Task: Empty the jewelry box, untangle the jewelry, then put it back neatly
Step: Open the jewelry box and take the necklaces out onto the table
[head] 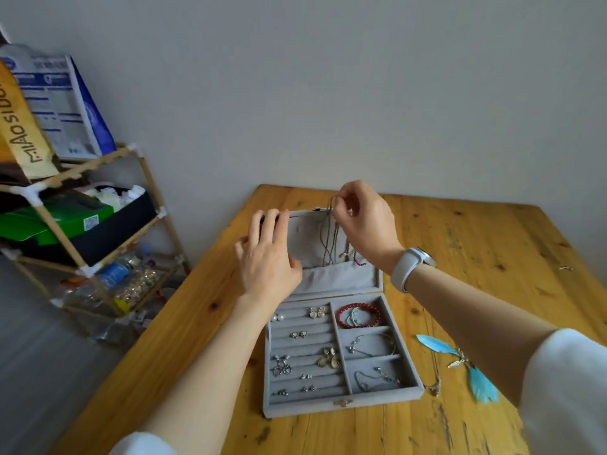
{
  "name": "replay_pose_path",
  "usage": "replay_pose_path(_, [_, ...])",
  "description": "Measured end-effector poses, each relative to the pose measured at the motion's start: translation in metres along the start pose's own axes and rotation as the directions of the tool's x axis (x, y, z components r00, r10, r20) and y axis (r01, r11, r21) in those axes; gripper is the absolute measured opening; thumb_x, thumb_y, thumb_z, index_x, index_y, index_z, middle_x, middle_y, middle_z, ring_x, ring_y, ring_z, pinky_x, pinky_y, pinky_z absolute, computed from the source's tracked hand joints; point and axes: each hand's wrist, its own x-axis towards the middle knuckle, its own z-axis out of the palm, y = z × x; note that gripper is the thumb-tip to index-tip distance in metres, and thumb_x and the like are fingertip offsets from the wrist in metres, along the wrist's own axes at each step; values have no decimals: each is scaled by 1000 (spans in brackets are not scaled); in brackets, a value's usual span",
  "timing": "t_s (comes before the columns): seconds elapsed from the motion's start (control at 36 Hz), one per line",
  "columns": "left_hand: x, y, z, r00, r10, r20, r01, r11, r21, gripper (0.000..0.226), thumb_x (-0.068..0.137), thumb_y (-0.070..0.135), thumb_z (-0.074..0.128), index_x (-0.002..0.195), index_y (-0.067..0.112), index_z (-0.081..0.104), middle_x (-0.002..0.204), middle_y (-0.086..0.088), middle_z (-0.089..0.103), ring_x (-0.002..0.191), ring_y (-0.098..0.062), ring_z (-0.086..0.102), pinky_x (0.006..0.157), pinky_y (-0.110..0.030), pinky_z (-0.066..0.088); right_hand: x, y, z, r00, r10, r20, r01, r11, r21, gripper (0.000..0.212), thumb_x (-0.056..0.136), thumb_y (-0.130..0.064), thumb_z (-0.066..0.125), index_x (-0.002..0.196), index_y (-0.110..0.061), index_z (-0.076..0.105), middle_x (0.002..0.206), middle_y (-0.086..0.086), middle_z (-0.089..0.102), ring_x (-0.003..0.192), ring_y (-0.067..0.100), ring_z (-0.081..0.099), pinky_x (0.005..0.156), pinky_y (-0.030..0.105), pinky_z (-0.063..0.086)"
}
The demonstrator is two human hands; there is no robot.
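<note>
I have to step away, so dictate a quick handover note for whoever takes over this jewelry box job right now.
Left hand: open, fingers resting on the upright lid of the jewelry box.
Right hand: pinching the necklace cords at the lid's top edge; they hang down toward the lid pocket.
Done: earrings sit in the ring rows, red bead bracelet and chains in the right compartments.
Left: the feather necklace and a thin chain lie on the table right of the box; finish hanging the cords, then store those.

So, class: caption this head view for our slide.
Right hand pinches necklaces at the box lid; left hand steadies it.
</note>
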Motion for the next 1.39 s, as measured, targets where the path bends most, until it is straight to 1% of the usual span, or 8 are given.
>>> replay_pose_path(0.14, [5, 4, -14, 994, -60, 93, 72, 989, -131, 69, 80, 22, 55, 142, 20, 26, 152, 4, 20, 141, -14, 5, 108, -49, 19, 8, -28, -25, 991, 54, 122, -81, 971, 226, 9, 87, -13, 51, 79, -17, 51, 68, -7, 57, 62, 13, 55, 60, 25, 45])
replay_pose_path(0.28, [-4, 28, -41, 994, -9, -105, -32, 923, -383, 59, 77, 7, 56, 134, 12, 43, 146, -2, 37, 140, -17, 18, 113, -43, 17, 6, -53, -57, 991, 64, 115, -106, 907, 407, 19, 89, -8, 49, 74, -20, 48, 64, -1, 58, 51, 2, 53, 47, 13, 41])
replay_pose_path(0.42, [-28, 65, -64, 982, 22, 186, 147, 527, -837, 63, 82, 4, 53, 136, 33, 37, 136, 14, 42, 130, -3, 31, 101, -21, 23, -2, -75, -93, 986, 139, 90, -166, 811, 561, 17, 89, -5, 44, 76, -15, 48, 69, 13, 59, 48, 7, 53, 43, 20, 40])
replay_pose_path(0.53, [-54, 95, -78, 923, 165, 347, 316, 189, -930, 55, 76, 15, 54, 128, 34, 42, 124, 7, 58, 122, -5, 47, 97, -22, 36, -20, -77, -122, 972, 203, 116, -229, 727, 648, 15, 92, -8, 42, 79, -15, 46, 59, -2, 67, 44, 8, 53, 41, 18, 39])
replay_pose_path(0.67, [-105, 131, -65, 833, 279, 477, 474, 86, -877, 28, 91, 10, 46, 117, 17, 53, 81, 1, 71, 97, -21, 65, 89, -31, 43, -59, -48, -156, 921, 383, 72, -336, 686, 645, 16, 94, -11, 41, 80, -15, 46, 59, 1, 66, 40, 7, 50, 38, 16, 35])
replay_pose_path(0.94, [-199, 203, 0, 668, 339, 663, 535, 400, -744, 26, 95, 11, 44, 120, 14, 50, 70, 1, 56, 46, -5, 53, 52, -16, 44, -175, 78, -212, 555, 832, -7, -698, 471, 539, 23, 90, -1, 42, 74, -16, 48, 64, 5, 55, 32, 0, 46, 36, 11, 36])
replay_pose_path(1.17, [-223, 249, 24, 768, 339, 544, 210, 669, -713, 44, 91, 12, 51, 134, 16, 45, 117, -4, 62, 101, -19, 60, 92, -32, 49, -200, 150, -237, 406, 914, -16, -816, 371, 443, 21, 91, -8, 47, 72, -16, 50, 67, 5, 58, 45, 10, 51, 35, 12, 37])
replay_pose_path(1.39, [-223, 264, 36, 803, 502, 322, -211, 745, -633, 43, 92, 8, 48, 134, 9, 44, 133, -7, 52, 122, -20, 47, 101, -30, 40, -177, 190, -226, 480, 874, -74, -834, 481, 268, 23, 87, -1, 42, 79, -15, 58, 76, 5, 60, 67, 16, 58, 59, 21, 52])
